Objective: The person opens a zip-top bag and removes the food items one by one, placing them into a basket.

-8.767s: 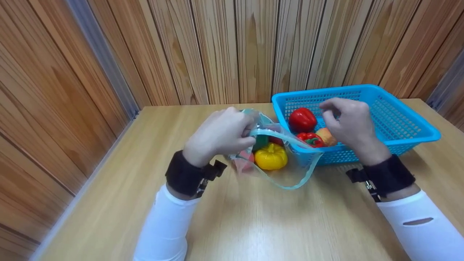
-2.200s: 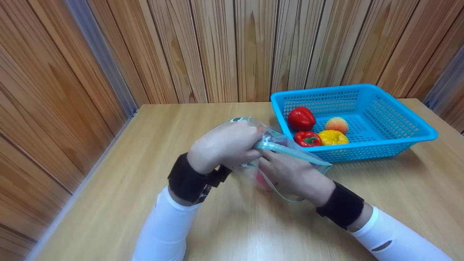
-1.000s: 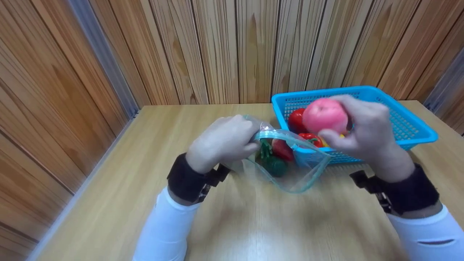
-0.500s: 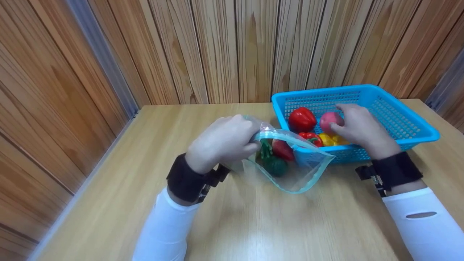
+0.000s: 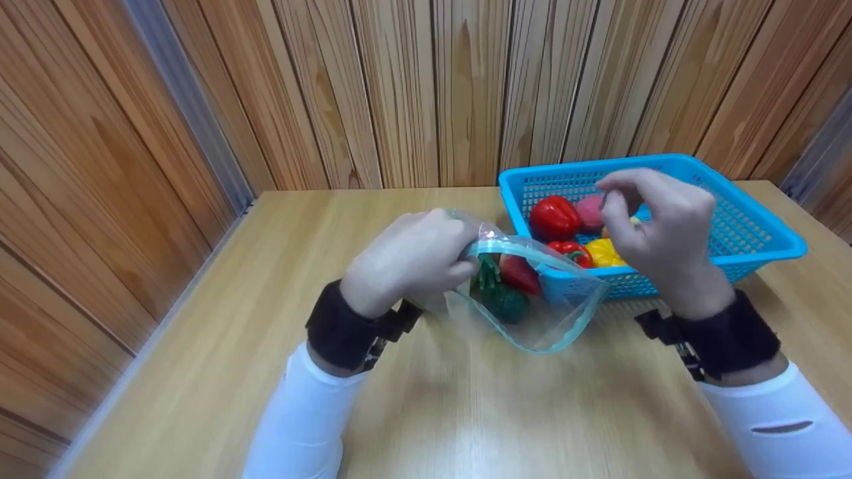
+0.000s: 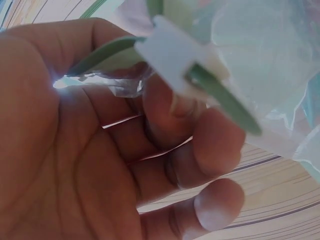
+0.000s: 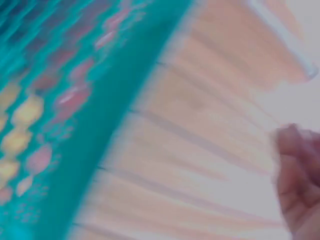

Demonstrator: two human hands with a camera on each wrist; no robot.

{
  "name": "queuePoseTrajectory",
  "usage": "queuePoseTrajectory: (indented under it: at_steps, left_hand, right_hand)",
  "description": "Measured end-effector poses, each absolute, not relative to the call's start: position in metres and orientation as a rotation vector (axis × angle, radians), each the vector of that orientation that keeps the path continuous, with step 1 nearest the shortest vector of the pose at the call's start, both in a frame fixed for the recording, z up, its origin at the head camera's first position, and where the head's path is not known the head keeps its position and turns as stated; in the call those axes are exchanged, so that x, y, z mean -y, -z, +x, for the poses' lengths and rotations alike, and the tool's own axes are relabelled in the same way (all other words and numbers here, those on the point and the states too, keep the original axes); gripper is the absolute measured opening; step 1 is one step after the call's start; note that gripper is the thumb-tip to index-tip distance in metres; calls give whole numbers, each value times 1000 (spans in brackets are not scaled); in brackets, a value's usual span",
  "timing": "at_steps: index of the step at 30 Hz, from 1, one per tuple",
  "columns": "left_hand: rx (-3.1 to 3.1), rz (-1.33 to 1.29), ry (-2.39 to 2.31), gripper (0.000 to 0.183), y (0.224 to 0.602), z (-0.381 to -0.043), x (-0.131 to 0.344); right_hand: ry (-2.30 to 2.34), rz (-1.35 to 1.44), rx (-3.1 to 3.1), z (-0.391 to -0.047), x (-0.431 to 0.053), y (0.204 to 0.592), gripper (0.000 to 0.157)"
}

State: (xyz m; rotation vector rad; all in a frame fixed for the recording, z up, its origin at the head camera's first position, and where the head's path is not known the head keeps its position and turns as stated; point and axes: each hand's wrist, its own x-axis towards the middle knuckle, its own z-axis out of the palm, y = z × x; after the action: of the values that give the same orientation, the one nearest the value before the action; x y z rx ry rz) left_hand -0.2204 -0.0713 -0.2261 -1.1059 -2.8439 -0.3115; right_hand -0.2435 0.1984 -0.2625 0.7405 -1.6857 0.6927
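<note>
My left hand [image 5: 416, 259] pinches the top edge of a clear zip bag [image 5: 566, 309] with a teal seal, holding its mouth wide. A white slider [image 6: 172, 55] on the seal shows by the fingers in the left wrist view. Inside the bag lie a dark green vegetable with a leafy stem [image 5: 507, 305] and a dark red piece [image 5: 519, 274]. Over the blue basket [image 5: 759, 256] my right hand [image 5: 665, 226] hangs with loosely curled fingers and nothing in them. Beneath it sits a pink round fruit [image 5: 590, 211], partly hidden.
Also in the basket are a red bell pepper [image 5: 555, 218], a smaller red pepper with a green stem [image 5: 572, 253] and a yellow ribbed vegetable [image 5: 604, 253]. The bag touches the basket's front left corner. A wooden panel wall [image 5: 399, 93] closes off the table's back.
My right hand came out of the bag with the pink fruit, set it down in the basket, let go and lifted slightly. Earlier the yellow vegetable was in the bag. My left hand keeps its pinch.
</note>
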Motion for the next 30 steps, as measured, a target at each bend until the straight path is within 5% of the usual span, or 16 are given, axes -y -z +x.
queuePoseTrajectory:
  at_steps: [7,12,19,22,30]
  left_hand:
    - [2867,-1096,307,18,226,-223,73]
    - [2843,-1090,272,16,229,-224,73]
    - [2798,-1117,214,15,229,-221,71]
    - [2788,-1141,208,15,227,-221,69]
    - [2823,-1123,209,14,227,-220,68]
  right_hand:
    - [-578,1358,1332,-210,-144,270,27]
    - [-308,1445,1767,-213,-134,296,16]
    - [68,1190,2492,-233,-135,330,73]
    - [216,1174,2485,-237,-138,334,86]
    - [247,1206,2453,-237,-136,337,54]
